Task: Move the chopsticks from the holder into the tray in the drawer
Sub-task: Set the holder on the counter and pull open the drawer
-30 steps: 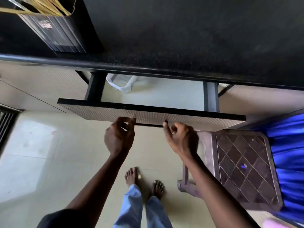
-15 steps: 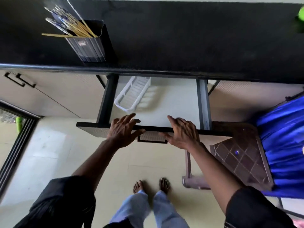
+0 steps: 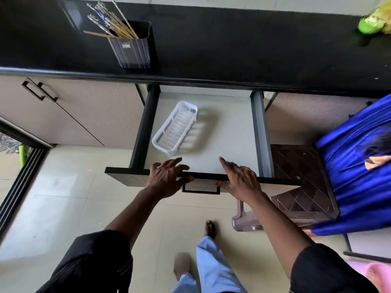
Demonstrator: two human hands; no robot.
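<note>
Several chopsticks (image 3: 112, 22) stand in a dark ribbed holder (image 3: 133, 49) on the black counter, upper left. Below the counter the drawer (image 3: 257, 134) is pulled far out. A white slatted tray (image 3: 175, 127) lies at an angle on its pale floor, left of middle, with nothing in it. My left hand (image 3: 167, 178) hovers over the drawer's front edge with fingers spread. My right hand (image 3: 240, 178) rests at the same edge, fingers apart, just above the black drawer handle (image 3: 201, 190). Neither hand holds anything.
A brown patterned stool (image 3: 304, 199) stands right of the drawer, beside blue cloth (image 3: 355, 176). A green and yellow object (image 3: 374, 20) lies on the counter at far right. Cabinet doors with black handles (image 3: 39, 94) are on the left. My feet are on the tiled floor.
The drawer has come much further out, showing the whole tray. Both hands have let go of the drawer front and opened above its edge.
</note>
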